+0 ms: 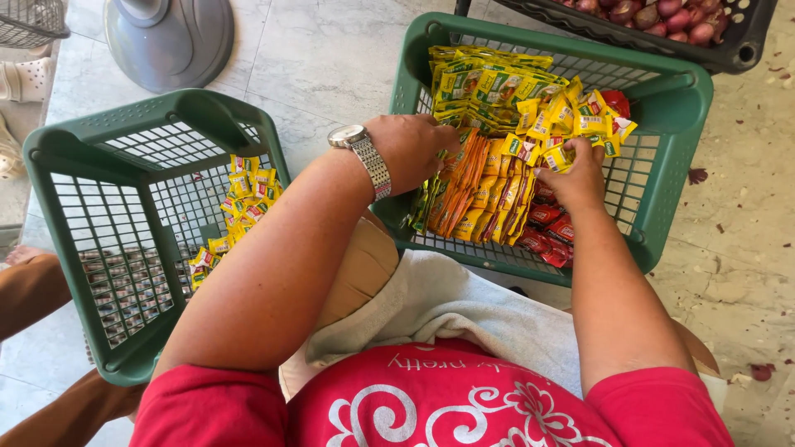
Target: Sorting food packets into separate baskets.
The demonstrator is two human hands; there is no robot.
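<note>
At nine o'clock I see a green basket (66,157) with few yellow sachets (248,194). My left hand (410,149) presses orange sachets (472,186) in the one-o'clock basket (671,99); my right hand (575,174) pinches small yellow packets (571,124).

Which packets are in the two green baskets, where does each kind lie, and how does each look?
Yellow-green sachets: far end of right basket, flat strips.
Orange sachets: middle, standing in rows, under left hand.
Red sachets: near right side, below right hand.
Small yellow sachets: left basket, loose pile.
</note>
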